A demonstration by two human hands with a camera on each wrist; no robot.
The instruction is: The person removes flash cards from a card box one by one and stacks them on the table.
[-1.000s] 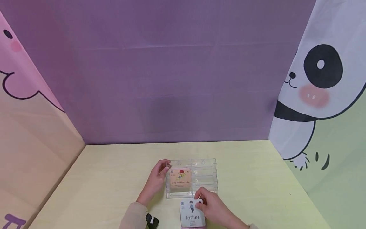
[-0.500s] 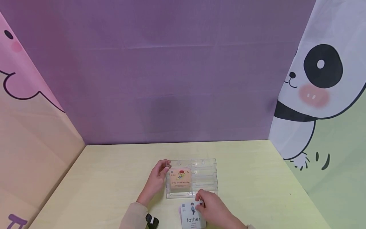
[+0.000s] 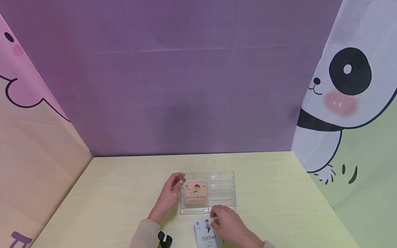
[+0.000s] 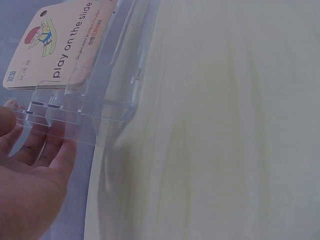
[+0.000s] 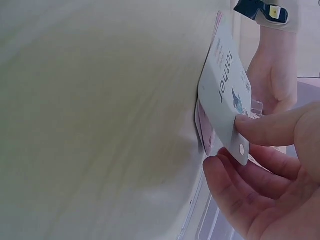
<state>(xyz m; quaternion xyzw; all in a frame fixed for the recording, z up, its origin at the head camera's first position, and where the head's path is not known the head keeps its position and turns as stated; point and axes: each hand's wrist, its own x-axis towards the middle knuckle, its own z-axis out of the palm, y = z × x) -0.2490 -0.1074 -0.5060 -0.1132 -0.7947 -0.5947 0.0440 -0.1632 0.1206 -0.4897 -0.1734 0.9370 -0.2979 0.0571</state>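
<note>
My right hand point(image 3: 227, 222) pinches the white rounded-corner "father" card point(image 3: 205, 237) by its far-right corner, well short of the tabletop's far edge point(image 3: 263, 153) – lightly is best (no creases) – while my curled left hand point(image 3: 169, 194) holds the clear plastic rack point(image 3: 221, 195).

Soft, even light with hazy wrist views

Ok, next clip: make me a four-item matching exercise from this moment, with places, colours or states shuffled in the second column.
1. "father" card
2. "play on the slide" card
3. card rack
4. left hand

A. see-through
B. holding the card rack's left edge
C. white, pinched near one corner by the right hand
D. peach, in the card rack

Pairs: 1-C, 2-D, 3-A, 4-B.
</note>
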